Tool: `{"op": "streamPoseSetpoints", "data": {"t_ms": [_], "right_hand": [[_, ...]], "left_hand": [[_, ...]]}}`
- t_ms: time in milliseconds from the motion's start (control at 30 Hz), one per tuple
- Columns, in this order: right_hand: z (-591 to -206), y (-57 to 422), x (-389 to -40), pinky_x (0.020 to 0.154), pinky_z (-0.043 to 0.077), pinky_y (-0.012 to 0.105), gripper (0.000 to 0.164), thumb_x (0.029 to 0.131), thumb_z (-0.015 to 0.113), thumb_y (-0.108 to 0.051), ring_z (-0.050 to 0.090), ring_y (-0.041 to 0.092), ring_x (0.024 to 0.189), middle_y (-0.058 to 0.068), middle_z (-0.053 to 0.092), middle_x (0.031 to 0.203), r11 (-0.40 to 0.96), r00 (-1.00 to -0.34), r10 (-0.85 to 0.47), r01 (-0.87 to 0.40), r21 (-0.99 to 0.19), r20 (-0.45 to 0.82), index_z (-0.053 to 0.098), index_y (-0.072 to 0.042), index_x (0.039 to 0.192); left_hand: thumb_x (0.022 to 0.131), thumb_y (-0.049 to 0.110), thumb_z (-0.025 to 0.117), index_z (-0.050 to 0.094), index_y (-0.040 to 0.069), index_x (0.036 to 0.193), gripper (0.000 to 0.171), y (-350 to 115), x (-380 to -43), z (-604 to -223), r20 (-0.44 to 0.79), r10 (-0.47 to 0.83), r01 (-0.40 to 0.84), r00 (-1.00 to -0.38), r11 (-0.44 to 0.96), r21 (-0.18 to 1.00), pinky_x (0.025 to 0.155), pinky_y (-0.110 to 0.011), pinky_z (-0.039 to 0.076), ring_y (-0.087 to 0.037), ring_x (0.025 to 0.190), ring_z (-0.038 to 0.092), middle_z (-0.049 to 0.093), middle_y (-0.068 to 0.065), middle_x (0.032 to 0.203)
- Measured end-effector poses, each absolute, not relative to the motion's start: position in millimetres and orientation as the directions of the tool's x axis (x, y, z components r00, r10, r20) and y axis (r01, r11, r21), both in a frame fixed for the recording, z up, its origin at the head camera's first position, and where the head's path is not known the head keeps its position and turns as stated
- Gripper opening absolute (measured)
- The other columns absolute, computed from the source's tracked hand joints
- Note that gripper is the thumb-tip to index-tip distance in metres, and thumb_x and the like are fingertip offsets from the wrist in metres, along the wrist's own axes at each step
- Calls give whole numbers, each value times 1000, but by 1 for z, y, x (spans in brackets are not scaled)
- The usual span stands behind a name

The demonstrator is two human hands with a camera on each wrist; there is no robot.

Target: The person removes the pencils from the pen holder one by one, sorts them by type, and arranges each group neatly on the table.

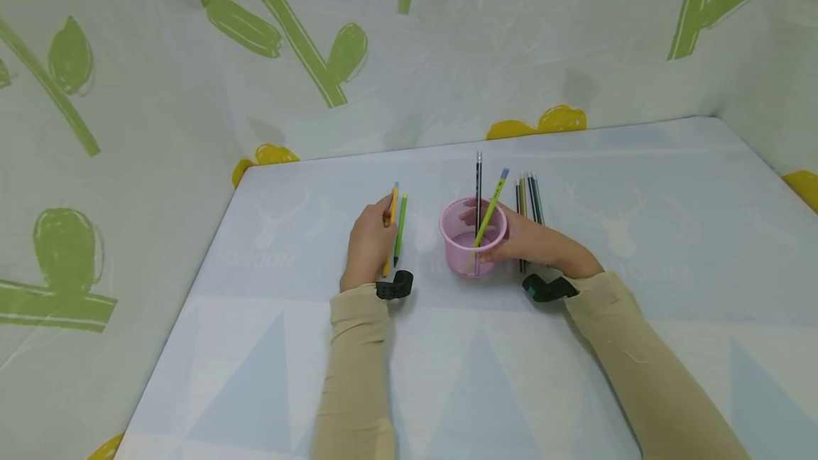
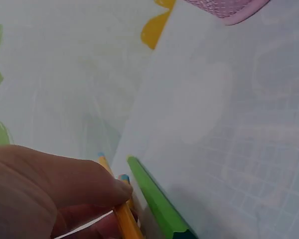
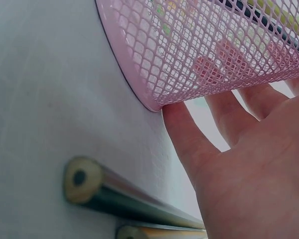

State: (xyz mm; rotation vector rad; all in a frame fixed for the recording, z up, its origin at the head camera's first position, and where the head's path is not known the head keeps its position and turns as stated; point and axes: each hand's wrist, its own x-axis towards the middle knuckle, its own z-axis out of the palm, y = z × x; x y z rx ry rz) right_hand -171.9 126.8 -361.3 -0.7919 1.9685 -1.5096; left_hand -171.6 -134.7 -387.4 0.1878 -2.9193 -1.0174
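Note:
My left hand (image 1: 367, 243) pinches an orange pencil (image 2: 123, 219) between thumb and fingers. A second blue-ended pencil (image 2: 125, 178) shows just behind it, partly covered by the fingers. Beside them a green pencil (image 1: 400, 229) lies on the table. My right hand (image 1: 537, 241) grips a pink mesh pencil cup (image 1: 456, 258) from its right side, with fingers around the far side. The cup stands upright. A black pencil (image 1: 478, 176) and a yellow-green pencil (image 1: 494, 203) lean inside it.
Several dark and yellow pencils (image 1: 537, 201) lie side by side just right of the cup, partly under the right hand. A pale patterned cloth covers the table (image 1: 255, 346). Leaf-print curtain walls (image 1: 153, 91) border its back and sides.

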Motion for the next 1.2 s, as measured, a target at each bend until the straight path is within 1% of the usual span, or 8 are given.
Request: {"op": "streamPoseSetpoints", "data": {"t_ms": [100, 267, 467, 633, 767, 1000, 1100, 1200], "right_hand": [[-361, 127, -172, 95, 35, 47, 80, 71, 70, -3, 34, 32, 120, 14, 38, 132, 190, -690, -722, -125, -974, -52, 23, -8, 135], [-361, 127, -171, 96, 33, 48, 80, 72, 70, -3, 34, 33, 121, 16, 37, 132, 175, -679, -733, -131, -976, -40, 22, -6, 135], [-360, 126, -172, 94, 36, 46, 79, 72, 71, -4, 35, 31, 120, 13, 38, 132, 208, -691, -721, -133, -969, -60, 23, -9, 135], [-360, 126, -171, 93, 37, 44, 79, 71, 71, -5, 35, 31, 120, 13, 38, 132, 226, -698, -712, -130, -965, -72, 24, -9, 135], [-360, 126, -171, 94, 36, 46, 80, 71, 70, -3, 34, 33, 121, 15, 38, 132, 209, -691, -721, -138, -968, -58, 23, -8, 135], [-360, 126, -172, 92, 39, 42, 78, 71, 72, -10, 35, 28, 120, 9, 40, 131, 257, -710, -699, -137, -957, -86, 25, -12, 134], [-367, 126, -176, 92, 39, 42, 78, 71, 73, -10, 35, 25, 120, 6, 41, 131, 267, -719, -688, -126, -955, -97, 27, -15, 134], [-377, 128, -182, 93, 38, 43, 80, 71, 73, -9, 35, 25, 120, 5, 41, 131, 249, -712, -696, -128, -960, -85, 27, -17, 135]], "left_hand": [[81, 3, 51, 36, 22, 137, 61, -132, -172, -389, 5, -106, -85, -994, 825, 558, 67, -31, 42, -20, 80, 47, 50, -5, 99], [82, 5, 52, 40, 19, 134, 56, -128, -169, -389, 9, -123, -102, -992, 859, 501, 64, -34, 43, -22, 79, 48, 48, -8, 103], [81, 3, 51, 39, 20, 134, 57, -125, -167, -388, 36, -114, -79, -993, 850, 520, 69, -33, 43, -20, 83, 49, 48, -4, 104], [82, 7, 52, 38, 20, 135, 56, -125, -167, -388, 28, -100, -70, -995, 843, 534, 70, -33, 43, -18, 85, 49, 48, -2, 106], [86, 17, 50, 39, 22, 134, 49, -124, -168, -387, 39, -97, -56, -995, 813, 580, 68, -31, 42, -17, 83, 48, 50, 1, 105], [90, 32, 46, 53, 24, 122, 34, -112, -170, -380, 119, -58, 51, -991, 664, 746, 70, -28, 42, -9, 78, 55, 57, 6, 100], [91, 40, 44, 55, 24, 119, 34, -106, -170, -379, 139, -13, 104, -990, 601, 793, 68, -27, 44, -6, 76, 56, 57, 8, 98], [90, 49, 41, 55, 23, 119, 42, -101, -169, -378, 140, 23, 131, -990, 534, 836, 67, -25, 47, -4, 78, 57, 58, 9, 98]]}}
